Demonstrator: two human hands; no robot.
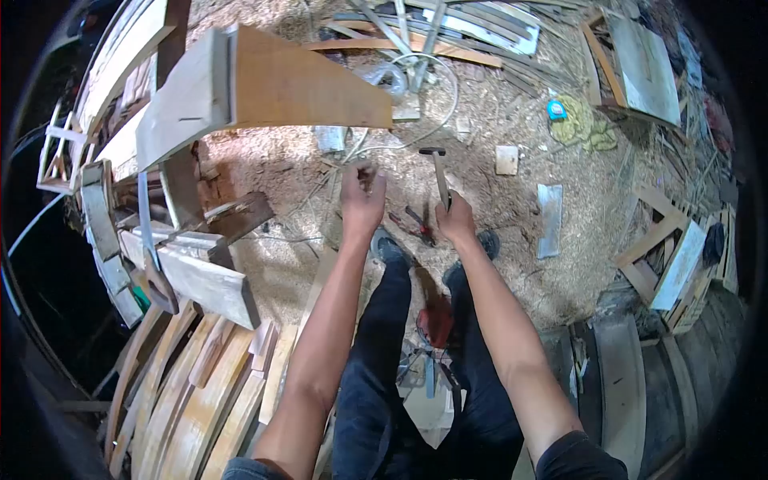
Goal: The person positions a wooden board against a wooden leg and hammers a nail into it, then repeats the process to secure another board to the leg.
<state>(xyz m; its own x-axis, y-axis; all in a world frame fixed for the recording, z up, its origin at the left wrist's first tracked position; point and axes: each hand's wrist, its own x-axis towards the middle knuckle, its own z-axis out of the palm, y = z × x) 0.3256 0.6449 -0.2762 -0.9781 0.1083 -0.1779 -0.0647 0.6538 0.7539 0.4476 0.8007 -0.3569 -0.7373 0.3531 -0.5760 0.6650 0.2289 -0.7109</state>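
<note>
My right hand (456,220) grips the handle of a hammer (438,172), its dark head pointing away from me above the sawdust floor. My left hand (362,196) is raised beside it with the fingers pinched around something small that I cannot make out. Below the hands are my legs in dark trousers and my shoes (388,246). Red-handled pliers (416,228) lie on the floor between my feet.
A wide wooden board (264,84) juts out at upper left over stacked planks. Curved wooden strips (192,384) lie at lower left. A white cable (432,120), wood offcuts (506,158), a metal plate (550,220) and wooden frames (664,248) lie around on sawdust.
</note>
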